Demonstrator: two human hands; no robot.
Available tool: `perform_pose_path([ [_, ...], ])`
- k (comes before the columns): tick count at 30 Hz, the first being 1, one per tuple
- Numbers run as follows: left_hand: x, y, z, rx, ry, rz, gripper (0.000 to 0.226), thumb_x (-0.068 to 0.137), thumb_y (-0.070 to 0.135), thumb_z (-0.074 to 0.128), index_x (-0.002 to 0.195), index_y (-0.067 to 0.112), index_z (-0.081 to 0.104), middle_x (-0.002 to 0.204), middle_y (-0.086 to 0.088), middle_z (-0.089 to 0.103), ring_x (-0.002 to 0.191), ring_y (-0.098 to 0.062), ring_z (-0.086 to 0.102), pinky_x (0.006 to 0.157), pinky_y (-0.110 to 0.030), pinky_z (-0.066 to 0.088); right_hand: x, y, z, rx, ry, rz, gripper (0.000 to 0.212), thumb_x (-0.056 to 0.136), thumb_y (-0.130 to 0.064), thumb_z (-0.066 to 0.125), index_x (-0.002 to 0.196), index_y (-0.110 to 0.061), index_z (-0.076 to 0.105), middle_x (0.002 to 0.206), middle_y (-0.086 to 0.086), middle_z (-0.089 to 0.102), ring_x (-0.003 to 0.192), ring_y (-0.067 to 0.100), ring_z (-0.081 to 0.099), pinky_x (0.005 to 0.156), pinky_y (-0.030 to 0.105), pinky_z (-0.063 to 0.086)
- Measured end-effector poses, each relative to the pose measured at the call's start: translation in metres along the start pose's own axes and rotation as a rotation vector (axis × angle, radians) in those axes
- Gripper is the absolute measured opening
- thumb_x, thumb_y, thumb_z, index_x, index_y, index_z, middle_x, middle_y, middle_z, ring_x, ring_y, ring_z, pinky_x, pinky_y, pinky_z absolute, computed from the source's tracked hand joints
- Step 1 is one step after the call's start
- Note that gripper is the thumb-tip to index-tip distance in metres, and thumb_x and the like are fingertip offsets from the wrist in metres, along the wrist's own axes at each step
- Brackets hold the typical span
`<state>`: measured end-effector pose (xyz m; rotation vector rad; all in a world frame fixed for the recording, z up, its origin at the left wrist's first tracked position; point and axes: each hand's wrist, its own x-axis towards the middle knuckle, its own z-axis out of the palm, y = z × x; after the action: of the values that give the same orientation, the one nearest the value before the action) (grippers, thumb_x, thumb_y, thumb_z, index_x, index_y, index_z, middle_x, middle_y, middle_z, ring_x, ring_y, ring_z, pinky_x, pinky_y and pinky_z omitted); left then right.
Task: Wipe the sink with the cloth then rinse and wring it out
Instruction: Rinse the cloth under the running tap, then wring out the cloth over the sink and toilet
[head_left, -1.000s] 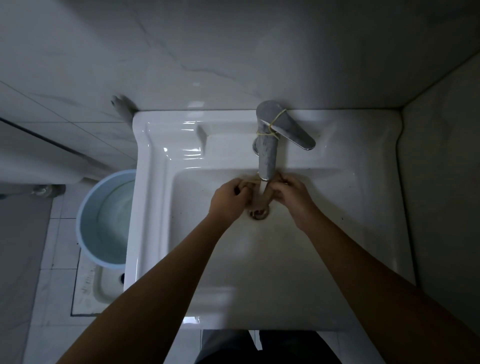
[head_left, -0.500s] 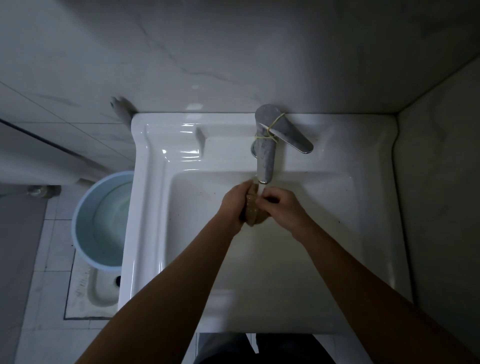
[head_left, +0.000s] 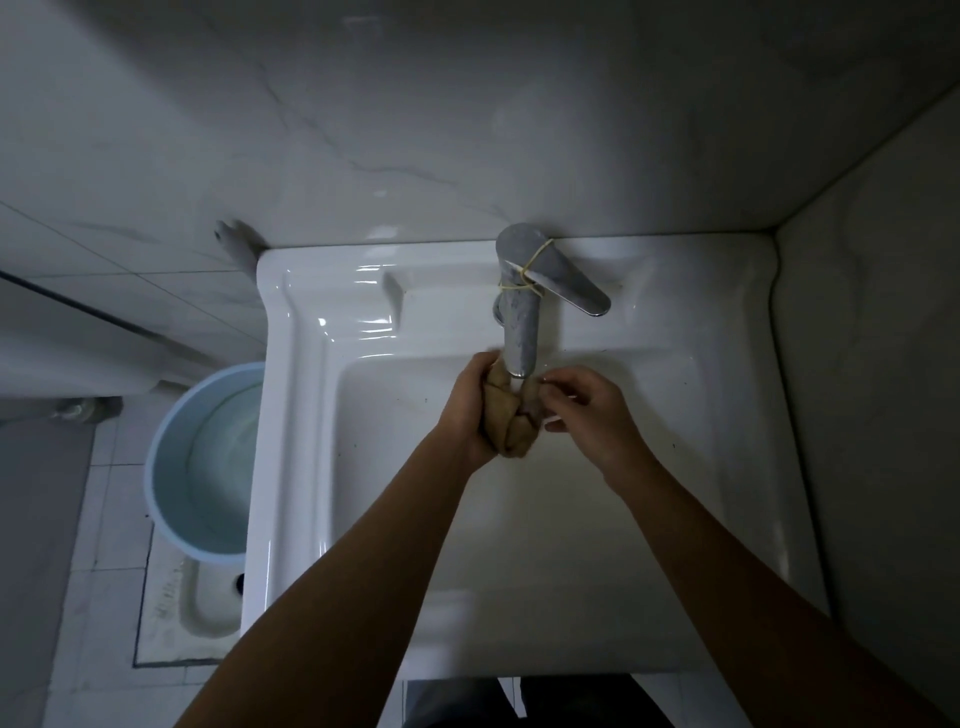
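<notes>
The sink (head_left: 291, 467) was white and square, set into the corner against marbled wall tiles, and its basin held nothing but the two hands and a few dark specks on the pale bottom. To its left, on the floor, stood a blue bucket (head_left: 161, 467) partly tucked under the sink's edge; it looked to have water in it, though the dim light made that hard to judge. The tap (head_left: 519, 332) rose from the back ledge with a yellow rubber band (head_left: 530, 265) looped round its neck and lever, the lever (head_left: 571, 286) pointing off to the right. Right below the spout hung the cloth (head_left: 511, 423), a tan thing bunched and twisted into a lumpy rope. The left hand (head_left: 470, 405) was curled tight round its left side, fingers wrapped and the top end of the cloth poking up past the thumb toward the spout. The right hand (head_left: 587, 410) was looser (half open, I'd say), its fingertips pinching the cloth's right edge while the other fingers spread away from it. Both forearms reached in from the near rim, bare to the elbow. Whether water was running onto the cloth I could not tell.
</notes>
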<state>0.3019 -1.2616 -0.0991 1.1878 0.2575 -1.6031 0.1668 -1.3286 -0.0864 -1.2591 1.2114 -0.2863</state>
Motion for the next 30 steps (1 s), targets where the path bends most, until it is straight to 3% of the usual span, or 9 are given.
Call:
perform_pose_path([
  [3, -0.004, 0.000, 0.007, 0.035, 0.048, -0.033, 0.038, 0.093, 0.043, 0.044, 0.082, 0.013, 0.064, 0.075, -0.009, 0.060, 0.065, -0.020, 0.053, 0.064, -0.031, 0.043, -0.003, -0.014, -0.009, 0.005, 0.036, -0.069, 0.012, 0.097, -0.014, 0.058, 0.103, -0.010, 0.068, 0.094, 0.008, 0.072, 0.081, 0.021, 0.071, 0.067, 0.030, 0.058],
  [7, 0.001, 0.000, 0.013, 0.004, 0.164, -0.033, 0.051, 0.092, 0.050, 0.045, 0.070, 0.012, 0.072, 0.072, -0.009, 0.062, 0.066, -0.019, 0.052, 0.065, -0.029, 0.039, -0.009, -0.042, -0.017, 0.108, 0.074, -0.161, 0.018, 0.100, -0.011, 0.051, 0.099, -0.005, 0.068, 0.083, 0.009, 0.068, 0.070, 0.019, 0.065, 0.065, 0.031, 0.054],
  [9, -0.001, 0.002, 0.017, 0.019, 0.215, -0.037, 0.049, 0.093, 0.051, 0.044, 0.070, 0.014, 0.066, 0.066, -0.006, 0.057, 0.062, -0.017, 0.048, 0.062, -0.027, 0.036, -0.012, -0.057, -0.021, 0.158, 0.093, -0.202, 0.024, 0.101, -0.012, 0.047, 0.100, 0.001, 0.067, 0.081, 0.011, 0.066, 0.068, 0.020, 0.062, 0.063, 0.029, 0.053],
  [12, -0.006, 0.003, 0.019, 0.044, 0.270, -0.028, 0.038, 0.095, 0.042, 0.044, 0.066, 0.018, 0.051, 0.055, -0.002, 0.044, 0.047, -0.013, 0.041, 0.048, -0.021, 0.033, -0.016, -0.074, -0.023, 0.220, 0.099, -0.241, 0.033, 0.104, -0.015, 0.041, 0.104, 0.007, 0.065, 0.080, 0.013, 0.066, 0.064, 0.020, 0.060, 0.061, 0.028, 0.052],
  [14, -0.008, 0.000, 0.012, 0.039, 0.331, 0.005, 0.039, 0.093, 0.034, 0.046, 0.058, 0.017, 0.049, 0.051, -0.002, 0.041, 0.038, -0.014, 0.038, 0.039, -0.018, 0.033, -0.017, -0.083, -0.024, 0.224, 0.071, -0.267, 0.032, 0.104, -0.017, 0.041, 0.101, 0.001, 0.067, 0.079, 0.012, 0.067, 0.064, 0.021, 0.060, 0.062, 0.030, 0.053],
  [18, -0.025, -0.005, -0.004, 0.114, 0.391, 0.118, 0.037, 0.080, 0.017, 0.043, 0.043, 0.016, 0.035, 0.043, -0.005, 0.034, 0.033, -0.019, 0.025, 0.037, -0.016, 0.025, -0.019, -0.086, -0.023, 0.151, 0.065, -0.297, 0.026, 0.101, -0.017, 0.048, 0.091, -0.004, 0.068, 0.073, 0.004, 0.066, 0.063, 0.017, 0.059, 0.064, 0.033, 0.053],
  [21, -0.036, -0.007, -0.019, 0.151, 0.376, 0.200, 0.037, 0.090, 0.025, 0.047, 0.056, 0.011, 0.049, 0.057, -0.011, 0.048, 0.042, -0.022, 0.043, 0.037, -0.022, 0.038, -0.018, -0.082, -0.022, 0.152, 0.086, -0.288, 0.028, 0.100, -0.017, 0.050, 0.092, 0.004, 0.068, 0.070, 0.002, 0.065, 0.060, 0.013, 0.058, 0.061, 0.030, 0.051],
  [25, -0.049, -0.010, -0.037, 0.196, 0.235, 0.179, 0.055, 0.095, 0.050, 0.041, 0.100, 0.002, 0.067, 0.091, -0.020, 0.068, 0.077, -0.031, 0.066, 0.068, -0.036, 0.054, -0.016, -0.071, -0.022, 0.179, 0.099, -0.274, 0.028, 0.098, -0.016, 0.052, 0.089, 0.006, 0.066, 0.066, 0.000, 0.063, 0.057, 0.014, 0.054, 0.058, 0.030, 0.047],
  [30, -0.074, -0.014, -0.039, 0.166, 0.152, 0.222, 0.049, 0.095, 0.041, 0.038, 0.100, 0.000, 0.064, 0.090, -0.020, 0.066, 0.080, -0.034, 0.061, 0.069, -0.038, 0.050, -0.016, -0.056, -0.027, 0.191, 0.081, -0.208, 0.028, 0.097, -0.024, 0.056, 0.083, -0.001, 0.067, 0.061, 0.000, 0.061, 0.052, 0.015, 0.052, 0.055, 0.029, 0.044],
])
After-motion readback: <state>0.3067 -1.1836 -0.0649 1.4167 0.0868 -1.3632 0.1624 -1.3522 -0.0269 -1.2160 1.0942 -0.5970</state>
